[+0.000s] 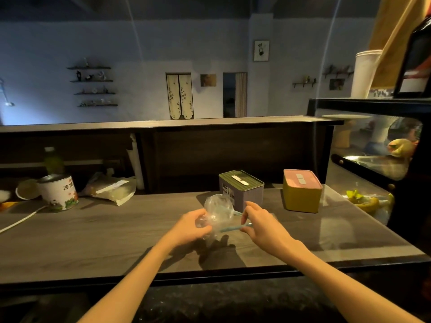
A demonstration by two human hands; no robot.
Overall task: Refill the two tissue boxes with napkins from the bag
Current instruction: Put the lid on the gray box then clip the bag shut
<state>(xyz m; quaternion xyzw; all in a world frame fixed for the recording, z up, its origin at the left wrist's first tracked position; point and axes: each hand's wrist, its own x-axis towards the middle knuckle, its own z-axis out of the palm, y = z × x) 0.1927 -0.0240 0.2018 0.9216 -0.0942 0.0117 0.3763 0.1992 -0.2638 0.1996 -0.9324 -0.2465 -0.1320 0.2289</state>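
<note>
Counter (pixel 121 231) of grey wood-grain laminate carries 2 lidded tissue boxes, the green-topped grey one (pixel 241 190) and the pink-topped yellow one (pixel 302 191), so the left hand (pixel 192 226) and right hand (pixel 258 223), fingers pinching the crumpled clear plastic bag (pixel 218 209) just before them, should probably ease its blue-edged mouth apart gently, not tear it.
</note>
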